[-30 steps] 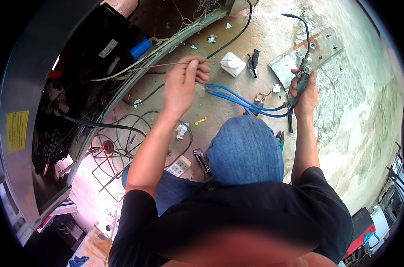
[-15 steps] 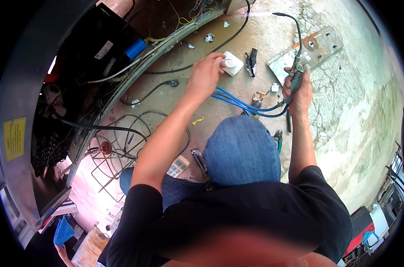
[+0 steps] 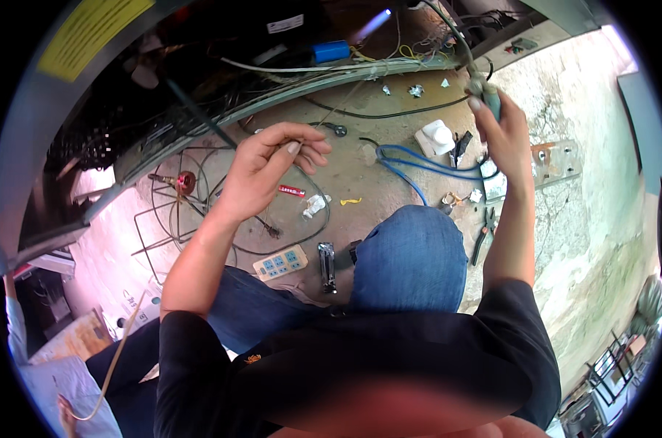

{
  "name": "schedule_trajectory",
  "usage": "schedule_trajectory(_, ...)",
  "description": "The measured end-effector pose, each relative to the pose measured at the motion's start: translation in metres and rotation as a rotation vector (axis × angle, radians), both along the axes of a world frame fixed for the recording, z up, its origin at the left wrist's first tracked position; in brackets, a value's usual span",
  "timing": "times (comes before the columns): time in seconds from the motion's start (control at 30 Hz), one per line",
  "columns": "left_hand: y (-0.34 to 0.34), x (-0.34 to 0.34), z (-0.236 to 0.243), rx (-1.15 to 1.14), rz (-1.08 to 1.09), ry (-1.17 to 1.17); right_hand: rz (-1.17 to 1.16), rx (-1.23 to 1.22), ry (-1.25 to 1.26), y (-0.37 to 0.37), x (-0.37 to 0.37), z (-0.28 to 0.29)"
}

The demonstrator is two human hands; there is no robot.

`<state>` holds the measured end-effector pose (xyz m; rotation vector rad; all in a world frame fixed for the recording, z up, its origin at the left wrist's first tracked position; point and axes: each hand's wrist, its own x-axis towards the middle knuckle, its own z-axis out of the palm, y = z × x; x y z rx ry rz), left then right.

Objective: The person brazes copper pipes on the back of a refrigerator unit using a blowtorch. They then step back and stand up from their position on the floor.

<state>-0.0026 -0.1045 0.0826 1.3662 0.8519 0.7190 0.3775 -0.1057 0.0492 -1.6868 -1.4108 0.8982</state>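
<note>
In my left hand [image 3: 276, 164] I pinch a thin rod [image 3: 343, 104] between thumb and forefinger, the other fingers loosely curled. The rod slants up toward the opened metal cabinet [image 3: 302, 93]. My right hand [image 3: 502, 128] is wrapped round the grey-green handle of a gas torch [image 3: 493, 102]. Its bent neck runs up to the top edge, where its end is cut off. A bluish flame [image 3: 374, 25] burns inside the cabinet near a blue cylinder [image 3: 331, 51] and loose wires. Blue hoses [image 3: 426, 162] lie on the floor below the torch.
A white bottle [image 3: 439, 135], a metal plate [image 3: 560, 162], pliers [image 3: 484, 237], a red lighter [image 3: 292, 191] and a power strip [image 3: 281, 263] lie around my knees. Black cable and a wire frame [image 3: 142, 226] spread leftward. Another person's hand [image 3: 67, 412] is at lower left, by a tan tube [image 3: 115, 358].
My left hand has left the white bottle and moved left with the rod. My right hand has carried the torch from the metal plate to the cabinet. The view has turned toward the cabinet.
</note>
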Motion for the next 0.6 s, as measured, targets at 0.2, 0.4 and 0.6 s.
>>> schedule_trajectory(0.2, -0.018, -0.035, 0.006, -0.09, -0.002, -0.117, 0.164, 0.195, -0.332, 0.081, -0.043, 0.026)
schedule_trajectory(0.4, -0.017, -0.03, -0.013, -0.218, 0.038, 0.095, 0.142, 0.149, -0.447, 0.115, -0.055, 0.032)
schedule_trajectory(0.6, -0.016, -0.024, -0.037, -0.134, 0.066, 0.132, 0.131, 0.154, -0.577, 0.136, -0.058, 0.034)
